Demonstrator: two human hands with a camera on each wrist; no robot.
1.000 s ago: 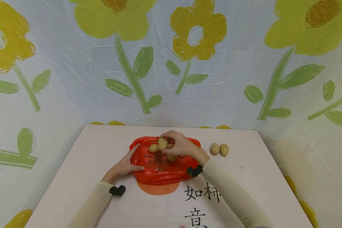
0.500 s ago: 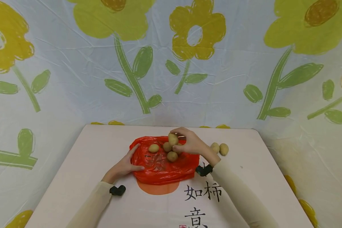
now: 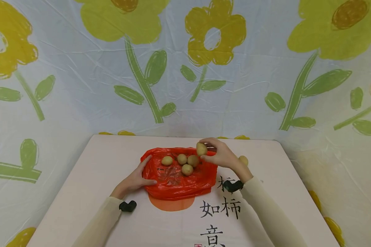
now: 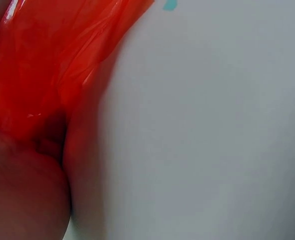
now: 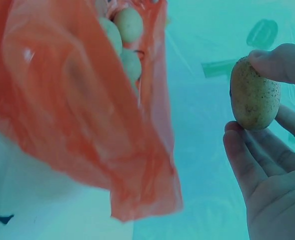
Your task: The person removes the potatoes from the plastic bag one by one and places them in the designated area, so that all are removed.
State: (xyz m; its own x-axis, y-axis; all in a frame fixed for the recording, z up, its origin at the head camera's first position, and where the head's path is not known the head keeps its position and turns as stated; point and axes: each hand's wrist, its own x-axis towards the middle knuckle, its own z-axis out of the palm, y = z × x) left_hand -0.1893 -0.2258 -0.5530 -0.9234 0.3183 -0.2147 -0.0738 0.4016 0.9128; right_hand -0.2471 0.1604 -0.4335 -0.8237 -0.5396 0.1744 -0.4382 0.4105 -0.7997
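Note:
A red plastic bag (image 3: 173, 187) lies opened out at the middle of the table, several potatoes (image 3: 187, 169) inside it. My left hand (image 3: 135, 178) holds the bag's left side, its thumb over the front rim and its fingers spread along the back. In the left wrist view, red plastic (image 4: 42, 65) covers much of the area beside the palm. My right hand (image 3: 224, 155) pinches one potato (image 3: 201, 149) between thumb and fingertips, over the bag's right rim. The right wrist view shows that potato (image 5: 255, 95) upright, with dark specks on its skin.
Right of the bag, another potato (image 3: 243, 160) lies on the table (image 3: 284, 192), partly covered by my right wrist. The cloth has dark written characters (image 3: 221, 207) and an orange shape (image 3: 173, 204). A flowered sheet (image 3: 235, 113) hangs behind and around the table.
My right hand has moved rightward from over the bag's middle to its right rim, carrying the potato. Potatoes in the bag are now uncovered; one on the table became hidden. My left hand stays put.

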